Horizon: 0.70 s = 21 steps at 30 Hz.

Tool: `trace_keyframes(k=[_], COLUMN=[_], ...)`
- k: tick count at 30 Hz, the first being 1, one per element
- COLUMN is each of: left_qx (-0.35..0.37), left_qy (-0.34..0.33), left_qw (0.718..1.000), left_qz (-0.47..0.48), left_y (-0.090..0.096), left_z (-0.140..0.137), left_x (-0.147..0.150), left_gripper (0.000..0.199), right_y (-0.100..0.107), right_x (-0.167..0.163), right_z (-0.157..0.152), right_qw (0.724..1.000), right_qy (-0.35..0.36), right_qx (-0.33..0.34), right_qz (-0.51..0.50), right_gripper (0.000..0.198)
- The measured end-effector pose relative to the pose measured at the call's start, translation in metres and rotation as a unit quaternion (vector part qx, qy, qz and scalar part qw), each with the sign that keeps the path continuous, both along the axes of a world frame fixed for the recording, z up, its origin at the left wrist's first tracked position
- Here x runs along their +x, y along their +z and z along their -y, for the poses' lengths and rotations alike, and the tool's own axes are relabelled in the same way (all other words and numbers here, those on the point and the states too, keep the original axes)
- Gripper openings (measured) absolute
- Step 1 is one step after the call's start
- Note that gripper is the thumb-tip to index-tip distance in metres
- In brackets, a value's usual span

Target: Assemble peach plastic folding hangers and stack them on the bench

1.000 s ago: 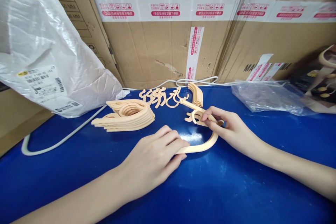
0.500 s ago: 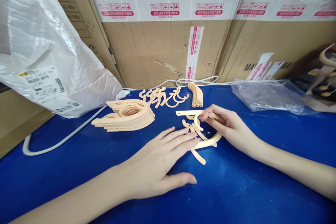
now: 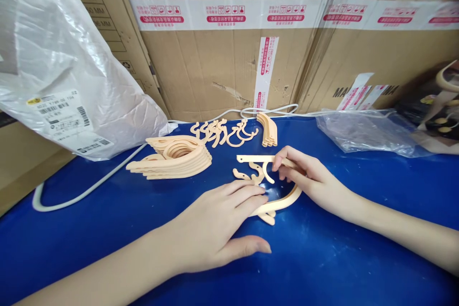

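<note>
My right hand (image 3: 303, 169) pinches a beige plastic folding hanger part, a hanger frame (image 3: 256, 158) with a straight bar, a small inner hook and a curved arm (image 3: 283, 202) that bends back toward the left. My left hand (image 3: 222, 222) lies flat, fingers stretched out and thumb apart, its fingertips over the end of the curved arm. Loose beige hook pieces (image 3: 256, 172) lie just beyond those fingertips, partly covered. Another flat piece (image 3: 267, 218) shows beneath the curved arm.
A stack of hanger frames (image 3: 179, 162) sits at the left. Several hooks (image 3: 215, 131) and a stack of short curved arms (image 3: 268, 130) lie behind. A white bag (image 3: 71, 67), clear plastic (image 3: 366, 134), a white cable (image 3: 96, 184) and cardboard boxes (image 3: 215, 71) edge the blue table (image 3: 340, 258).
The loose pieces near my left fingertips have slid left and turned. The hanger frame in my right hand has shifted slightly left and down. My left hand has barely moved.
</note>
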<state>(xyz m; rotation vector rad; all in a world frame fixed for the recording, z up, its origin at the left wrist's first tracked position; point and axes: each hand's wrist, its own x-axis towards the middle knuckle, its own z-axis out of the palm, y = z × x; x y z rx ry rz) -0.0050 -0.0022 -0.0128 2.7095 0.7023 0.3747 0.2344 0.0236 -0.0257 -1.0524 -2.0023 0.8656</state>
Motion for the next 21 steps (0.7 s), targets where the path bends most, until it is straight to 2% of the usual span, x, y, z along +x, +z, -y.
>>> trace_keyframes(k=[3, 6, 12, 18, 21], left_qx=[0.048, 0.124, 0.223, 0.25, 0.25], left_qy=[0.028, 0.056, 0.085, 0.106, 0.133], left_qw=[0.998, 0.991, 0.97, 0.962, 0.958], left_qz=[0.013, 0.004, -0.051, -0.035, -0.038], left_y=[-0.002, -0.004, -0.004, -0.006, -0.009], left_z=[0.003, 0.004, 0.003, 0.0, 0.0], left_x=[-0.001, -0.002, -0.001, -0.003, -0.003], left_gripper=[0.043, 0.041, 0.033, 0.03, 0.026], right_y=[-0.003, -0.004, -0.006, -0.001, 0.005], right_x=[0.004, 0.005, 0.007, 0.006, 0.001], right_z=[-0.003, -0.005, -0.009, -0.005, 0.004], right_qw=[0.992, 0.976, 0.95, 0.921, 0.916], right_qy=[-0.037, -0.042, -0.042, -0.07, -0.038], right_qx=[0.077, 0.136, 0.193, 0.251, 0.287], right_qz=[0.096, 0.162, 0.242, 0.291, 0.279], right_gripper=[0.016, 0.021, 0.02, 0.016, 0.014])
